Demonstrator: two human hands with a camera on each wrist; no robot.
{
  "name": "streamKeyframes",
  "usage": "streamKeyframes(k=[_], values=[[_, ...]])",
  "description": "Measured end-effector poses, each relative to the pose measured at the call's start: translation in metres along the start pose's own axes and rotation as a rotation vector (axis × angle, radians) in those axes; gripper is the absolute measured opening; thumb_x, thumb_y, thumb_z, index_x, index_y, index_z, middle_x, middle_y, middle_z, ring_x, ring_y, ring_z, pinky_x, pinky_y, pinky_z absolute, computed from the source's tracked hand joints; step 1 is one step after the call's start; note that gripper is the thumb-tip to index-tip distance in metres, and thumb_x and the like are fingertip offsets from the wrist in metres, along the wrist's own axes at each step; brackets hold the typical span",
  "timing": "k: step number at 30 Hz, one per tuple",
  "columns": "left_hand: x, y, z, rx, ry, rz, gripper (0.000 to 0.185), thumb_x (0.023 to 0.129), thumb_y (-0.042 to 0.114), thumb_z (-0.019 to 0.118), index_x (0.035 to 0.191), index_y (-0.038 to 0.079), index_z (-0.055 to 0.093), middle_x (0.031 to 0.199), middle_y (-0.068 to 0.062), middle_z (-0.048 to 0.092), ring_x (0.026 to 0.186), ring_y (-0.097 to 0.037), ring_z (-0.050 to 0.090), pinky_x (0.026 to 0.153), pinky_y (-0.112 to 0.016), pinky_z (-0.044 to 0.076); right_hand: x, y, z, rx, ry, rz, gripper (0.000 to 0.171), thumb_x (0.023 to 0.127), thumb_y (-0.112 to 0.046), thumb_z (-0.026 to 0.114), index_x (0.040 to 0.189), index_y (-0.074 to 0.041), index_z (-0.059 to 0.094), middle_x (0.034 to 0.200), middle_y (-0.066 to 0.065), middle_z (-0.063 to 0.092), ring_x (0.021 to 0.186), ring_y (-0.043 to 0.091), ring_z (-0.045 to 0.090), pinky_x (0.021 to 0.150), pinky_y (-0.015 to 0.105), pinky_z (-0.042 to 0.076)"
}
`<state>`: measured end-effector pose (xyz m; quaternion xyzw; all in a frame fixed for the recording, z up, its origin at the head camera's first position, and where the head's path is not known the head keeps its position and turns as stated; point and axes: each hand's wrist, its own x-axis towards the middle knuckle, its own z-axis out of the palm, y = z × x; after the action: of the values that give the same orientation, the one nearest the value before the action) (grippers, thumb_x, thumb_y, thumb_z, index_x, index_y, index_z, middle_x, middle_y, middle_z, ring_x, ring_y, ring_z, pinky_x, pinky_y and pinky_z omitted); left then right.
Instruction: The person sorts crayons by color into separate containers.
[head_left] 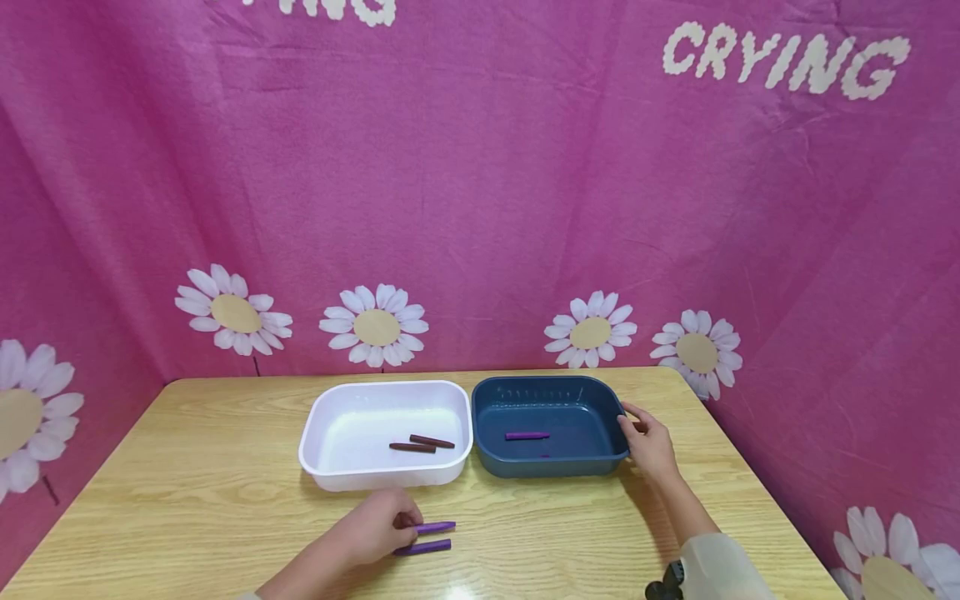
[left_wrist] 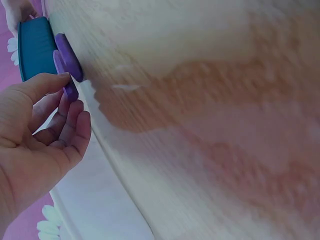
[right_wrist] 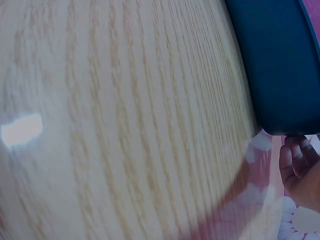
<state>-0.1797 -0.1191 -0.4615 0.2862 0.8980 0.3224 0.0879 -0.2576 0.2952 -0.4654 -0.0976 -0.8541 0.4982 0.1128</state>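
My left hand (head_left: 378,527) pinches a purple crayon (head_left: 438,527) between thumb and fingers, just in front of the white tray. Beside it on the table lies another purple crayon (head_left: 429,547); the left wrist view has this crayon (left_wrist: 71,57) right behind the held one (left_wrist: 71,92). My right hand (head_left: 651,442) grips the right end of the dark blue tray (head_left: 551,468), fingers at its rim. Inside that tray is a purple crayon (head_left: 527,435), with a small purple spot near the front wall. Two brown crayons (head_left: 432,441) (head_left: 412,448) lie in the white tray (head_left: 382,479).
The two trays stand side by side, nearly touching, toward the back of the wooden table (head_left: 225,467). A pink curtain (head_left: 480,208) with printed daisies hangs behind the table and along both sides.
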Motion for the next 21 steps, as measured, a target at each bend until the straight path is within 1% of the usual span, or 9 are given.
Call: streamKeyframes(k=[7, 13, 16, 21], values=[[-0.001, 0.007, -0.008, -0.036, -0.009, -0.036, 0.005, 0.080, 0.008, 0.065, 0.081, 0.008, 0.070, 0.071, 0.008, 0.054, 0.067, -0.002, 0.044, 0.062, -0.019, 0.039, 0.001, 0.002, 0.001, 0.004, -0.004, 0.001, 0.040, 0.096, -0.020, 0.051, 0.132, -0.003, 0.051, 0.104, 0.029, 0.061, 0.066, 0.007, 0.058, 0.054, 0.019, 0.048], [0.001, 0.012, -0.013, -0.057, 0.015, 0.000, 0.006, 0.080, 0.005, 0.064, 0.082, 0.006, 0.070, 0.071, 0.006, 0.053, 0.068, -0.001, 0.044, 0.061, -0.019, 0.039, 0.001, 0.002, 0.000, -0.009, 0.001, -0.008, 0.040, 0.096, -0.020, 0.051, 0.131, -0.002, 0.051, 0.103, 0.029, 0.061, 0.066, 0.007, 0.058, 0.054, 0.019, 0.048], [0.003, 0.014, -0.016, -0.063, 0.030, -0.008, 0.007, 0.080, 0.005, 0.065, 0.084, 0.005, 0.070, 0.073, 0.005, 0.055, 0.068, -0.002, 0.046, 0.061, -0.018, 0.041, 0.001, 0.002, 0.000, -0.012, 0.001, -0.012, 0.040, 0.096, -0.020, 0.051, 0.131, -0.002, 0.051, 0.104, 0.029, 0.061, 0.067, 0.007, 0.058, 0.055, 0.019, 0.048], [0.005, 0.018, -0.021, -0.043, 0.058, -0.014, 0.008, 0.081, 0.007, 0.067, 0.088, 0.005, 0.070, 0.077, 0.003, 0.055, 0.071, -0.004, 0.049, 0.062, -0.020, 0.043, 0.000, 0.001, 0.000, -0.019, 0.001, -0.012, 0.040, 0.096, -0.021, 0.051, 0.131, -0.002, 0.051, 0.106, 0.030, 0.061, 0.068, 0.009, 0.059, 0.055, 0.019, 0.048]])
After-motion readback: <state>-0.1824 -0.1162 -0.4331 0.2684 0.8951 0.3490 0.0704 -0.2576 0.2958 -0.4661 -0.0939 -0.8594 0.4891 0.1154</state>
